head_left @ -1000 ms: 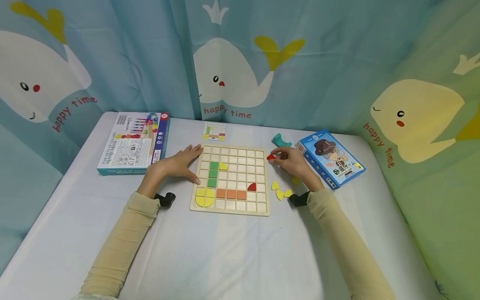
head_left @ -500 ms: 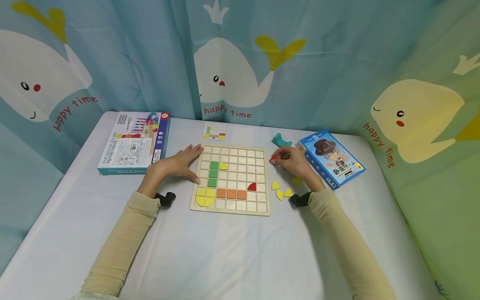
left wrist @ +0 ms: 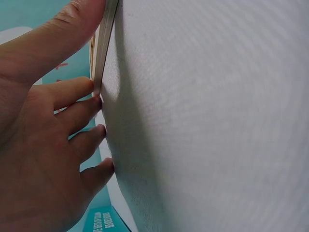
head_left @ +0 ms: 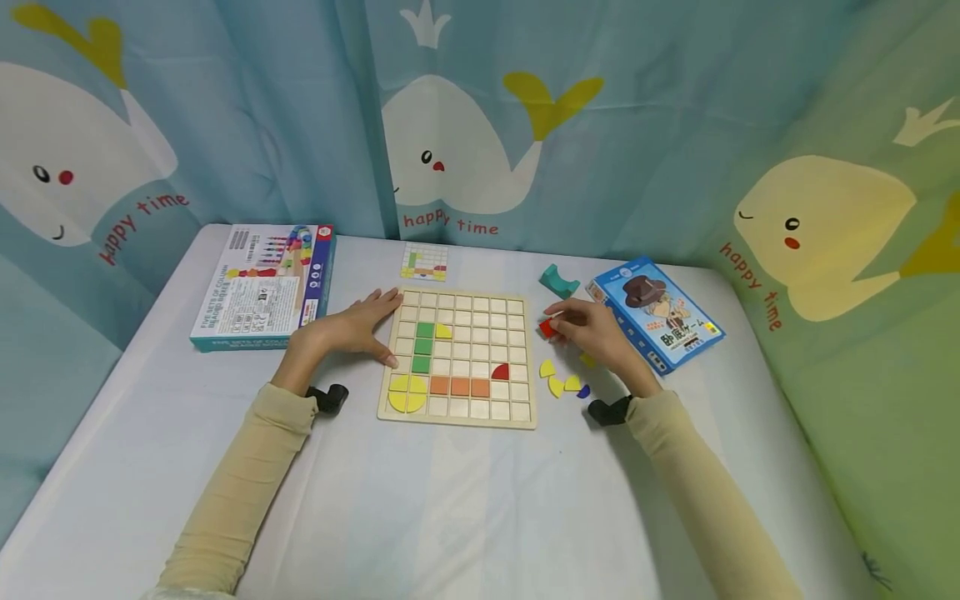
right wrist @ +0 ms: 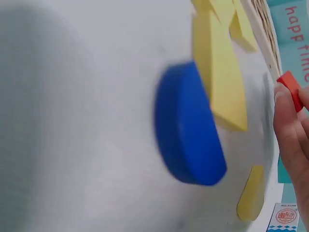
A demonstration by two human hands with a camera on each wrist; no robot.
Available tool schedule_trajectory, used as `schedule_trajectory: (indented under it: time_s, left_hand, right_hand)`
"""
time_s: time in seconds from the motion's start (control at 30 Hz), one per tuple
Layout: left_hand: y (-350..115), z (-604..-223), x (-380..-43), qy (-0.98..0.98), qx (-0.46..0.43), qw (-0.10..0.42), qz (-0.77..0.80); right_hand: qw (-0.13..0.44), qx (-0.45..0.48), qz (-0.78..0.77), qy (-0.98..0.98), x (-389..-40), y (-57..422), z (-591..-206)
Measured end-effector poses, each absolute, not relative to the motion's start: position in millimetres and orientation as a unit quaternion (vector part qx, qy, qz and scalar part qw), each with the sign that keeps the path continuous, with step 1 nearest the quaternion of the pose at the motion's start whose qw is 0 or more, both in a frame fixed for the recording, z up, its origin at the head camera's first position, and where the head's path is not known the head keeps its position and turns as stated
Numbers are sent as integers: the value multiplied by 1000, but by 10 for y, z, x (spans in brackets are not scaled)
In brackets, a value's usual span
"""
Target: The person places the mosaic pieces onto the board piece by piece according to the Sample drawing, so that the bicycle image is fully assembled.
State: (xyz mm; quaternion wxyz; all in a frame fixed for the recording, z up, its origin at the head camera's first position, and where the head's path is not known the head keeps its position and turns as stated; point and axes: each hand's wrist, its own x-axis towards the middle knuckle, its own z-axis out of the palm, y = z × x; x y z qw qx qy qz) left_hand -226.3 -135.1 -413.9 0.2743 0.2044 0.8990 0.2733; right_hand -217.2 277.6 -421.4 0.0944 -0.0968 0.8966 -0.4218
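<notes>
A wooden grid board (head_left: 457,422) lies in the head view with green, orange and yellow tiles and one red quarter-circle tile (head_left: 501,372) in its cells. My left hand (head_left: 351,327) rests against the board's left edge, thumb on its face and fingers spread along the corner; the left wrist view shows the fingertips (left wrist: 89,82) at the edge. Right of the board, my right hand (head_left: 600,333) pinches a small red piece (right wrist: 290,89) between thumb and finger. Below that hand lie several yellow quarter-circle tiles (head_left: 556,387) and a blue curved tile (right wrist: 188,125).
A pattern card (head_left: 424,262) lies behind the board. A teal arch-shaped block (head_left: 558,282) stands near a blue game box (head_left: 656,312) at the right. At the left is a white toy box (head_left: 262,283). A whale-print curtain (head_left: 300,108) closes off the back.
My right hand has shifted slightly right and tilted, still pinching the red piece, which shows more of its face. The blue tile has come into view by the wrist. My left hand stays put.
</notes>
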Motion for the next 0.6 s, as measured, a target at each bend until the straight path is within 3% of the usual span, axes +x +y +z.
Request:
schedule_trajectory:
  time_s: [0.6]
  left_hand:
    - [-1368,-4147,-2267,898,200,271,282]
  right_hand:
    - [184,-111,-459,862,-1743,2675,-4171]
